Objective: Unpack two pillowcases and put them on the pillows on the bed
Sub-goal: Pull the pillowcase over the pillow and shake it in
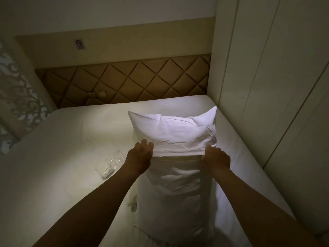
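While a no-smoking sign (79, 44) marks the wall (133, 36), the left hand (139, 157) and right hand (216, 158) grip the pillowcase (170, 129) hem.

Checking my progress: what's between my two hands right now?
In the head view, the open edge of the pillowcase stretches across the pillow between the left hand and right hand, both gripping it.
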### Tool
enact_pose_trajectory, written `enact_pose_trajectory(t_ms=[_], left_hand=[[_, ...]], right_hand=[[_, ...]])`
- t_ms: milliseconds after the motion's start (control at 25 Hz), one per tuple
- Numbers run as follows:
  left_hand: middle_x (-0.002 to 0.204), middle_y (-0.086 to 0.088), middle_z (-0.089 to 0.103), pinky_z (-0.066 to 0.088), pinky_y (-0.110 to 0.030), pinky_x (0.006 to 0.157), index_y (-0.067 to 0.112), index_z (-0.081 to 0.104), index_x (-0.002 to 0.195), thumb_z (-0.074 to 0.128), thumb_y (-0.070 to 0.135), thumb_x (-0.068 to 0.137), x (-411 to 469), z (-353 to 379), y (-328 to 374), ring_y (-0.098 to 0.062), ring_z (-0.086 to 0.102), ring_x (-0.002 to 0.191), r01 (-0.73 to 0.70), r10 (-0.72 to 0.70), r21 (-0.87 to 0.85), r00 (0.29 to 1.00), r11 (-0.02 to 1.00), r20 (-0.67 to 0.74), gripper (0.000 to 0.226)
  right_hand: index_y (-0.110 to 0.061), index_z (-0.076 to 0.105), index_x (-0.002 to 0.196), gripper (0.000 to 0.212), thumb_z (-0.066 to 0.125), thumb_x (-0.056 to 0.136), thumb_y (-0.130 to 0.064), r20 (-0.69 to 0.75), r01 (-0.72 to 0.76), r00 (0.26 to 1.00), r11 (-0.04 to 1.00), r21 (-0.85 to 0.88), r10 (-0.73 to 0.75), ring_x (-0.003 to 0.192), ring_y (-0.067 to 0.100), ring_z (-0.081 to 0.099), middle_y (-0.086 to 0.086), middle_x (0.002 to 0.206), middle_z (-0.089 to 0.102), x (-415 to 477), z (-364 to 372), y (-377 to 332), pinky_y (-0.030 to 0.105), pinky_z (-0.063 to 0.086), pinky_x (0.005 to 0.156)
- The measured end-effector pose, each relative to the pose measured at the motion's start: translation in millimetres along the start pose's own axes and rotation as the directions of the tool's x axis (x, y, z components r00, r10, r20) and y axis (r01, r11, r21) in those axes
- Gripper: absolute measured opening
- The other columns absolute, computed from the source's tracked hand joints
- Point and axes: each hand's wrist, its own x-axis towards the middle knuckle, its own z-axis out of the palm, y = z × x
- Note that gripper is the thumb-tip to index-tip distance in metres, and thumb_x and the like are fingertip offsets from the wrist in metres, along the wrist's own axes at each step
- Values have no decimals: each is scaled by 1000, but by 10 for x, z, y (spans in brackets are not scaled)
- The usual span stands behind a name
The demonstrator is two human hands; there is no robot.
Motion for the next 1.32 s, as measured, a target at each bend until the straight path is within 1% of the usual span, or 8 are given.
enact_pose_trajectory(t_ms=[200,440,600,720,960,1080,1200,1320], left_hand=[[90,-13,52,39,-32,44,8,55,85,69,-2,71,123,134,142,-30,57,65,-78,77,5,992,997,95,22],[80,-8,51,37,-26,39,12,55,78,83,4,60,392,473,84,-22,55,60,-126,114,57,978,990,175,34],[105,-9,58,52,-34,71,14,54,111,69,12,70,701,891,174,-28,58,89,-288,279,2,931,958,235,43],[115,-7,58,50,-34,86,16,51,124,65,23,73,916,1012,251,-24,55,99,-284,322,-186,919,941,226,53],[99,-1,55,52,-34,76,16,60,92,61,27,80,1194,858,274,-20,55,85,-55,308,-478,827,877,470,16],[66,3,47,41,-30,59,22,44,64,56,28,80,1252,663,112,-21,50,69,-171,317,-304,781,937,538,21],[65,6,46,34,-29,55,22,41,66,52,34,82,1191,533,-230,-20,47,67,-195,251,-160,798,968,547,23],[70,4,53,39,-30,59,21,43,80,49,36,85,1044,495,-446,-22,47,65,-218,248,-119,853,969,458,17]], right_hand=[[-16,70,97,31,47,97,-36,-29,277,960,938,209,-278,85,22,65,3,94,68,164,96,-326,34,55,81],[-21,60,109,24,55,87,-28,298,447,851,894,23,-433,102,26,58,4,113,64,461,461,-552,40,45,93],[-23,51,88,6,55,85,-25,330,427,822,885,184,-465,87,26,60,6,100,66,770,640,-540,34,46,80],[-20,55,97,11,57,87,-24,279,410,825,860,303,-492,79,21,56,6,97,66,863,654,-413,32,49,76],[-20,54,90,8,58,85,-24,234,472,781,793,385,-579,71,18,55,0,83,61,892,489,-425,41,56,72],[-21,51,85,14,58,86,-33,312,454,776,828,330,-549,71,19,54,1,81,60,881,371,-306,36,53,70],[-25,57,89,20,53,81,-43,412,454,783,881,133,-466,85,26,59,6,96,66,971,281,34,28,41,72],[-27,48,73,16,49,78,-43,266,441,851,891,104,-452,77,21,55,0,84,61,1055,258,357,26,34,65]])
